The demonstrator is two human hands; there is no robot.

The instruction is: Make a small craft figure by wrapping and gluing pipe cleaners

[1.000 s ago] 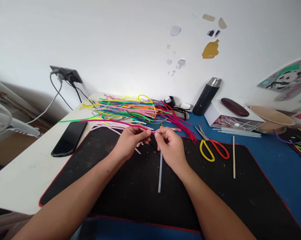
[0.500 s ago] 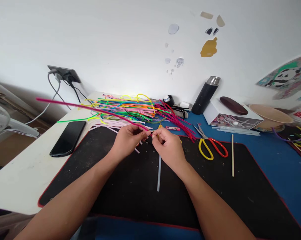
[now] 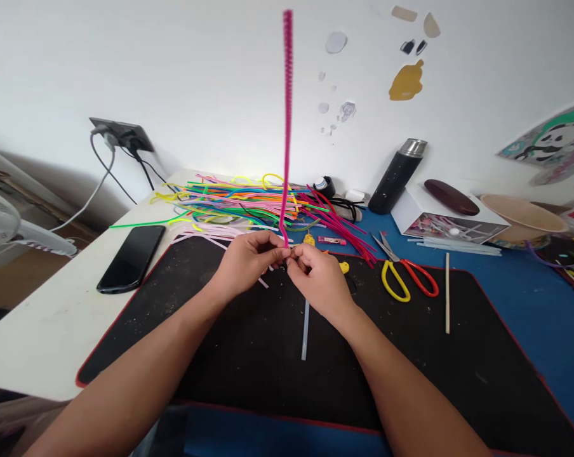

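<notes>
A magenta pipe cleaner (image 3: 287, 120) stands up from between my fingertips, bent close to its lower end. My left hand (image 3: 249, 261) pinches that lower end between thumb and forefinger. Right against it, my right hand (image 3: 321, 279) is closed in a pinch at the same spot; the short end there is mostly covered by the fingers. Below my right hand a translucent glue stick (image 3: 305, 330) lies on the black mat (image 3: 249, 374). Small yellow pieces (image 3: 308, 239) show just behind the hands, partly hidden.
Many coloured pipe cleaners (image 3: 239, 202) are heaped at the back, with magenta ones (image 3: 348, 228) beside them. Scissors (image 3: 401, 270) and a pale stick (image 3: 447, 292) lie to the right. A phone (image 3: 131, 259) is at left; a black thermos (image 3: 396, 178) and white box (image 3: 451, 212) stand at back right.
The magenta pipe cleaner has swung from pointing left to standing upright, with a bend near the fingers. Both hands stay together in nearly the same place. The view has shifted slightly.
</notes>
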